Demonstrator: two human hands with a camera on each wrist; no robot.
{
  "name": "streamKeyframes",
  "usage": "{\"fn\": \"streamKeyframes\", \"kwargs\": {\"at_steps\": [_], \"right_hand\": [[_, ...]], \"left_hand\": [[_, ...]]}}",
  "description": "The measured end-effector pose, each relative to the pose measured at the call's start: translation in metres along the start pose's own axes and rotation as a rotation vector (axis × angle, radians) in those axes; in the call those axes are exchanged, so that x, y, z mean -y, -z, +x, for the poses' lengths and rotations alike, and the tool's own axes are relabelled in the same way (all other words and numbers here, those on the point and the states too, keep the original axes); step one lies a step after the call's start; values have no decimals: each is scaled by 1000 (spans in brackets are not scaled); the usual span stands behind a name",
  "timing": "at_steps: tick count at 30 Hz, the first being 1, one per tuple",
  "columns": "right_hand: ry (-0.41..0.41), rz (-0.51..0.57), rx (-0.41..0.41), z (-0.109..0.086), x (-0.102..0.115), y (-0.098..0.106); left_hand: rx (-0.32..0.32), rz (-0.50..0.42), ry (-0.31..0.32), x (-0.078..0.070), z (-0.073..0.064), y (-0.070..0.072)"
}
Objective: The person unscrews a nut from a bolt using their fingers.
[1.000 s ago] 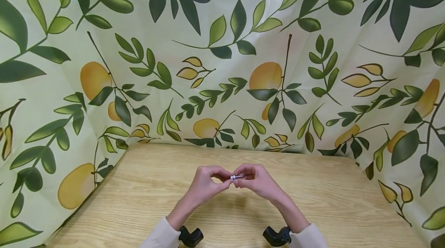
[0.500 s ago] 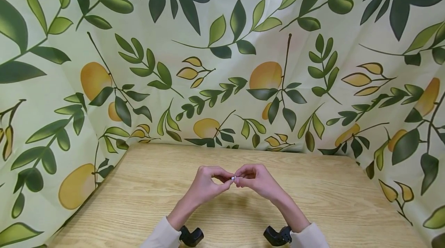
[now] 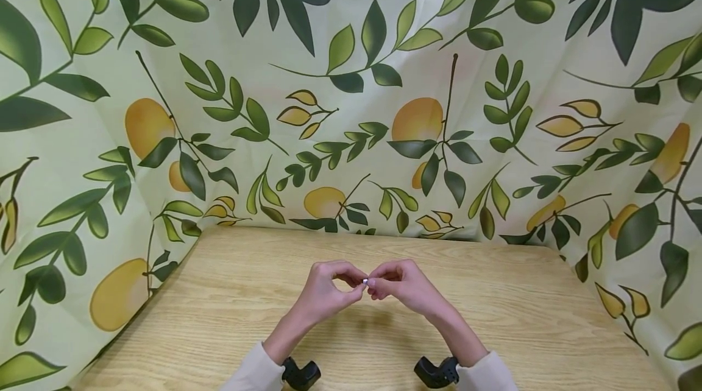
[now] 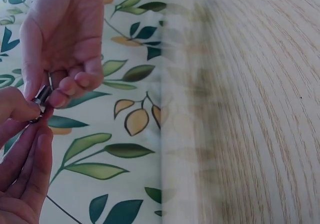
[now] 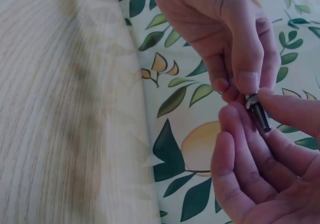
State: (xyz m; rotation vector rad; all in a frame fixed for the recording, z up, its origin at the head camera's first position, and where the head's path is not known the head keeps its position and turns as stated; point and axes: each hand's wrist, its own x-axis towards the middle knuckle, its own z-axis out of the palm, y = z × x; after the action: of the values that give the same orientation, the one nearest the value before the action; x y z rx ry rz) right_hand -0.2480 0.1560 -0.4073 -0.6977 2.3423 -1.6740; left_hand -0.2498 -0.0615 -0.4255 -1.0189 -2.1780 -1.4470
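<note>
Both hands meet over the table, at a small metal bolt (image 5: 262,118) with a threaded shank. My left hand (image 3: 328,287) pinches the bolt's head end between thumb and fingers, which hide the head. Next to those fingertips, a shiny nut (image 5: 251,102) sits around the shank. My right hand (image 3: 407,284) has its thumb and fingertips at the nut from either side, the other fingers curled below. In the right wrist view the bare threads point toward the right palm. Only a bright bit of metal shows between the hands in the head view.
The light wood-grain table (image 3: 230,312) spreads beneath both hands. A cloth (image 3: 351,153) printed with leaves and orange fruit rises behind it and along both sides. Black wrist devices (image 3: 300,374) sit at both cuffs.
The right fingers have shifted slightly left and closed over the shank, so less of the bolt shows in the head view. The left hand has stayed almost in place.
</note>
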Motion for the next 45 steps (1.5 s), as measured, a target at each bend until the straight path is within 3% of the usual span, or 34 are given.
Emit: {"fn": "streamKeyframes", "kwargs": {"at_steps": [12,19,26,35,45], "right_hand": [[18,18,-65,1,-2,-4],[30,51,-23,1,-1,-3],[16,34,-45,0,0,-4],[29,-3,-81,-2,0,0],[39,-24,42,2,-1,-3]], "left_hand": [[0,10,-14,1,-1,-1],[-25,19,-33,1,-2,0],[-44,54,-102,1,-2,-1],[-26,37,-97,1,3,-5],[-47,52,-102,2,0,-2]]}}
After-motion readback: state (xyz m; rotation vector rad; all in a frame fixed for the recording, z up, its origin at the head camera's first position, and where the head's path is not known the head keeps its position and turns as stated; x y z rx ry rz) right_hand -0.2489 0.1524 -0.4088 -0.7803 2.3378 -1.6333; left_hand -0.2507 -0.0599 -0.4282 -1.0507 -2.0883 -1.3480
